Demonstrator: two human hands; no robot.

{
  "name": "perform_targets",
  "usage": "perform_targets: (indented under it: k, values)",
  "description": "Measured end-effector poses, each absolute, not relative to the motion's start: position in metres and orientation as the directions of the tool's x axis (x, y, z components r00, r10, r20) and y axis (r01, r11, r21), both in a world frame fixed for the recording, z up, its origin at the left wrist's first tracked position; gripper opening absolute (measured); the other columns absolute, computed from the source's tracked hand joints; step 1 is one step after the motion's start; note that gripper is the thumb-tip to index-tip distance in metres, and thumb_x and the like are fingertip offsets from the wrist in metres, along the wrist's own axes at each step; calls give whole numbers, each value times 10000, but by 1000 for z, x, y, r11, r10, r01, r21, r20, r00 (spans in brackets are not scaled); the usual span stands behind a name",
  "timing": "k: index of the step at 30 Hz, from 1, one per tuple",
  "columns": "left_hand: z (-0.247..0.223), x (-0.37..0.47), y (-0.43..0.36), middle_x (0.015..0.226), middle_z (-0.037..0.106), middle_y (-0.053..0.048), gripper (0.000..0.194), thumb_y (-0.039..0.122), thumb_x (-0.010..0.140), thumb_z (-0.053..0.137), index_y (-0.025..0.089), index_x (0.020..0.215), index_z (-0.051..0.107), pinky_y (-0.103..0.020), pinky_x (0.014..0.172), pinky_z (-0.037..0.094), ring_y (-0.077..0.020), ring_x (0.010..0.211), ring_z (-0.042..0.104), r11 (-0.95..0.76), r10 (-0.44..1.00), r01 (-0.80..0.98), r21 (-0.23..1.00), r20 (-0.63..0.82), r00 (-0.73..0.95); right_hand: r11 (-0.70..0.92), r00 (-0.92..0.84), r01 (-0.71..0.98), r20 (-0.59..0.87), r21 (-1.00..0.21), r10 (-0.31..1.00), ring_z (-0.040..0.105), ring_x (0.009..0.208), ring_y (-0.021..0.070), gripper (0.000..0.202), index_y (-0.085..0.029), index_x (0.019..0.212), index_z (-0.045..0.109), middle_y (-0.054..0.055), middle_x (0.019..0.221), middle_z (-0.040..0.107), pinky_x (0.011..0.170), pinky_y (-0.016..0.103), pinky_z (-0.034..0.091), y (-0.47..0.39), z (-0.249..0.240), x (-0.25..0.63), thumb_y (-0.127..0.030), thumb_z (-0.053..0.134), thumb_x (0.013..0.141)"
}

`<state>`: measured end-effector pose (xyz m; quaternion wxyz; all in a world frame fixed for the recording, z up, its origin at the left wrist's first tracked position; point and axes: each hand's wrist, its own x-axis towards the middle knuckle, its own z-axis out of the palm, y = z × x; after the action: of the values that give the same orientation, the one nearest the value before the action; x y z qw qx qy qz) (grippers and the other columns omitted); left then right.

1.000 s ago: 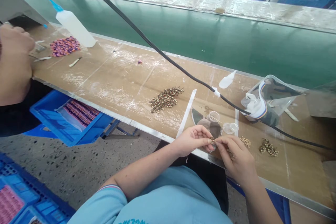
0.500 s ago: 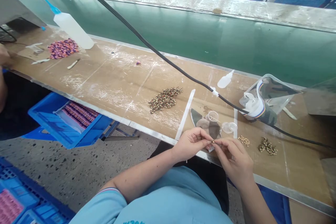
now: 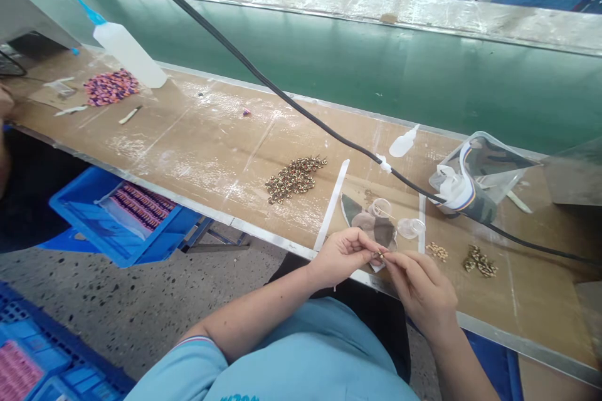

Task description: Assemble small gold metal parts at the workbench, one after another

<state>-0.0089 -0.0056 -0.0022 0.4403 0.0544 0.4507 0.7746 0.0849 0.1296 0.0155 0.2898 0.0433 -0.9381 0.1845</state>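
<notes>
My left hand (image 3: pixel 342 255) and my right hand (image 3: pixel 421 288) meet above the table's front edge, fingertips pinched together. Between them is a tiny dark-and-gold piece (image 3: pixel 380 255), too small to name and mostly covered by the fingers. Just beyond the hands lies a camouflage-patterned cloth piece (image 3: pixel 355 210), with a small clear cup (image 3: pixel 380 207) on it and a clear round lid or dish (image 3: pixel 411 228) beside it. To the right of my right hand are a little heap of tan beads (image 3: pixel 437 252) and a small pile of dark-and-gold pieces (image 3: pixel 480 262).
A larger pile of similar pieces (image 3: pixel 294 180) lies left of a white tape strip (image 3: pixel 332 205). A black cable (image 3: pixel 263 78) crosses above the table. A clear bag (image 3: pixel 470 175) stands at right; a white bottle (image 3: pixel 129 53) leans at far left, near another person's hand (image 3: pixel 5 103).
My right hand has shifted slightly right and down, its fingertips turning a little around the tiny piece. My left hand stays nearly in place.
</notes>
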Motion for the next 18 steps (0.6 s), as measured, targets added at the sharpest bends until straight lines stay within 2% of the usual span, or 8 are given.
perform_targets:
  k: [13, 18]
  values:
    - [-3, -9, -6, 821, 712, -64, 415, 437, 581, 809, 120, 704, 572, -282, 727, 537, -114, 683, 666, -205, 740, -641, 740, -312, -596, 915, -844, -177, 535, -363, 49, 643, 737, 120, 89, -227, 938, 611, 27, 848, 665, 669, 219, 517, 129, 16, 85, -187, 548, 890]
    - [-3, -9, -6, 741, 690, -36, 407, 439, 581, 808, 118, 709, 595, -268, 707, 532, -108, 663, 658, -194, 738, -628, 754, -310, -600, 906, -870, -151, 489, -394, 68, 637, 741, 129, 73, -234, 928, 591, 26, 848, 652, 653, 229, 513, 131, 13, 86, -204, 531, 900]
